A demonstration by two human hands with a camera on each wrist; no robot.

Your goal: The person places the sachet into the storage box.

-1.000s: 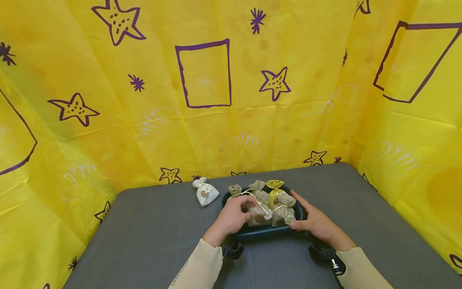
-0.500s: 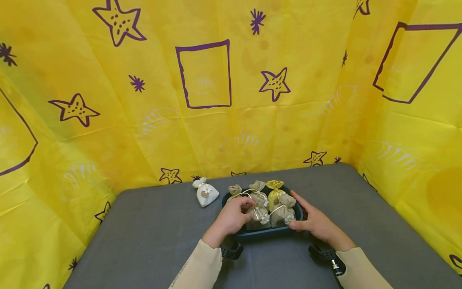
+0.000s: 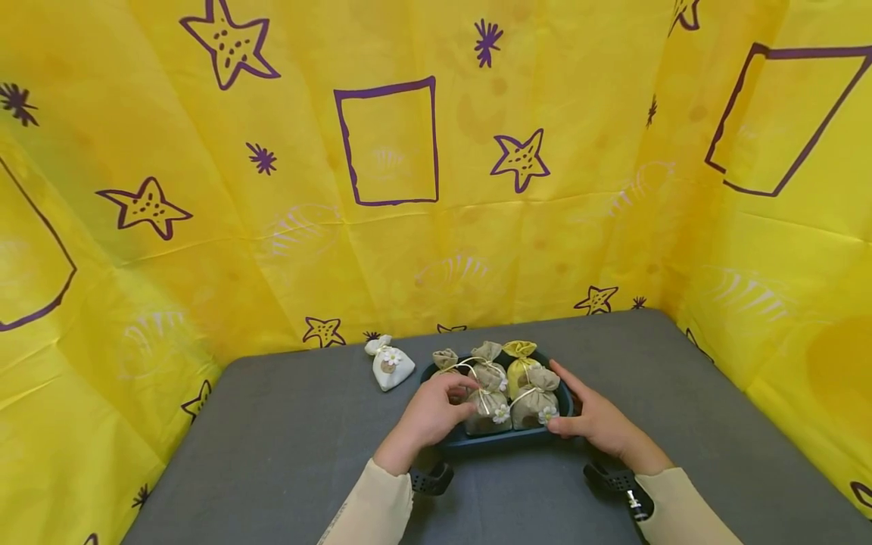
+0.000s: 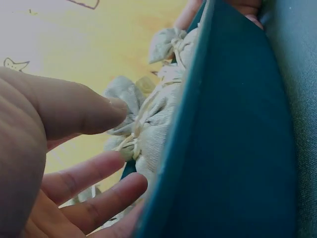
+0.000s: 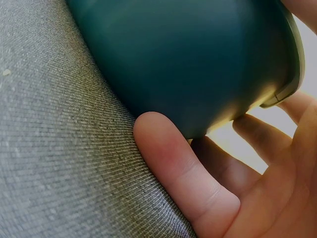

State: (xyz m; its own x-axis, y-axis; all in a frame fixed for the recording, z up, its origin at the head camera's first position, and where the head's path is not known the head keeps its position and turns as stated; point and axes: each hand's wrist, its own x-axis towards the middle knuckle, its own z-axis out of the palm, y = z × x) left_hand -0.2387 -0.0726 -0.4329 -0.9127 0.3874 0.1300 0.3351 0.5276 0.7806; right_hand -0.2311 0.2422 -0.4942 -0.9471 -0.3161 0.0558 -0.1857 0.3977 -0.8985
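Note:
A dark teal plastic bin (image 3: 507, 440) stands on the grey table, holding several small drawstring pouches, mostly beige linen with flower trims, plus a yellow one (image 3: 519, 371). My left hand (image 3: 436, 412) is at the bin's left side, beside the front beige pouch (image 3: 487, 416). In the left wrist view, its thumb and spread fingers lie apart around the tied neck of a beige pouch (image 4: 153, 116), not closed on it. My right hand (image 3: 602, 424) holds the bin's right end. In the right wrist view, the thumb (image 5: 168, 153) touches the bin's wall (image 5: 183, 59), with fingers around the end.
A white drawstring pouch (image 3: 393, 369) with a flower lies on the table, left of the bin and near the back edge. A yellow printed cloth (image 3: 381, 257) hangs behind and at both sides of the grey table (image 3: 286, 439).
The front beige pouch has settled upright in the bin's front left. My left hand has let go of it and drawn slightly left. The right hand stays at the bin's end.

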